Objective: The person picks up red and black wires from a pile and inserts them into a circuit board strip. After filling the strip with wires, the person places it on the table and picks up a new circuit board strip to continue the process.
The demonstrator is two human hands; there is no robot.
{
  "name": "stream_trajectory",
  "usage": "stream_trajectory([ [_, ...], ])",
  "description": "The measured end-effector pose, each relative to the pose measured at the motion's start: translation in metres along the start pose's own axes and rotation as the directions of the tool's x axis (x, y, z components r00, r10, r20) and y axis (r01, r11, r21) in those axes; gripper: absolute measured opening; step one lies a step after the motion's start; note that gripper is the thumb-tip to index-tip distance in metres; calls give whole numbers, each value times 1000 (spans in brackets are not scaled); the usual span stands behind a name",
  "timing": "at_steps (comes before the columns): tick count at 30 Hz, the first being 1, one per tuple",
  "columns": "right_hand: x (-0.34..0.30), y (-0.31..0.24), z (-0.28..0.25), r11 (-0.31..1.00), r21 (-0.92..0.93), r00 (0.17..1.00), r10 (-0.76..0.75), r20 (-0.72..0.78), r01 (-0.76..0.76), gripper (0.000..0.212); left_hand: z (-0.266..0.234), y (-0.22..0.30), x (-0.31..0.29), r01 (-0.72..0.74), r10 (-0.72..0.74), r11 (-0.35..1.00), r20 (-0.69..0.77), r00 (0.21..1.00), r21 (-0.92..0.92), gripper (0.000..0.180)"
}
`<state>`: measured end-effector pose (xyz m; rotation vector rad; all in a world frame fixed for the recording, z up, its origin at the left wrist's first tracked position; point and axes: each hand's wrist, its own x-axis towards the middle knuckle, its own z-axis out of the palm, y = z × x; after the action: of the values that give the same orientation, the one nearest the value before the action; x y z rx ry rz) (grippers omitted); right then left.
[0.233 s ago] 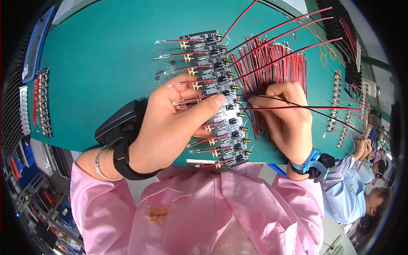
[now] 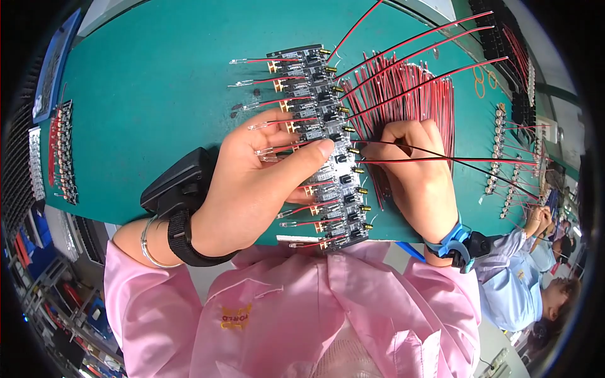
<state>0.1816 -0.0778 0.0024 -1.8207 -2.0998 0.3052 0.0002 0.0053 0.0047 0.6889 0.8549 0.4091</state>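
A long strip of small black circuit boards (image 2: 321,107) with brass connectors and clear LEDs lies on the green mat (image 2: 151,88). My left hand (image 2: 252,183) rests on the strip's middle, thumb pressing a board. My right hand (image 2: 413,170) pinches a red-and-black wire pair (image 2: 479,161) at a brass connector on the strip's right edge. Several wires fitted to the upper boards (image 2: 416,41) fan out to the upper right. A bundle of loose red and black wires (image 2: 409,94) lies behind my right hand.
Racks of small parts (image 2: 60,151) sit at the mat's left edge. More parts with wires (image 2: 504,157) line the right side, with orange rubber bands (image 2: 482,79) nearby. A person in a blue coat (image 2: 523,277) works at lower right.
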Motion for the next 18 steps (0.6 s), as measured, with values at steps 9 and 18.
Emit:
stream_trajectory([
  [9,5,10,-16,986,1,973,-164,-165,167,19,-2,1,-1,-5,5,1000,-16,1000,7,28],
  [18,-18,29,-41,640,734,872,201,-447,228,9,0,2,0,-19,19,1000,-8,1000,-4,26],
])
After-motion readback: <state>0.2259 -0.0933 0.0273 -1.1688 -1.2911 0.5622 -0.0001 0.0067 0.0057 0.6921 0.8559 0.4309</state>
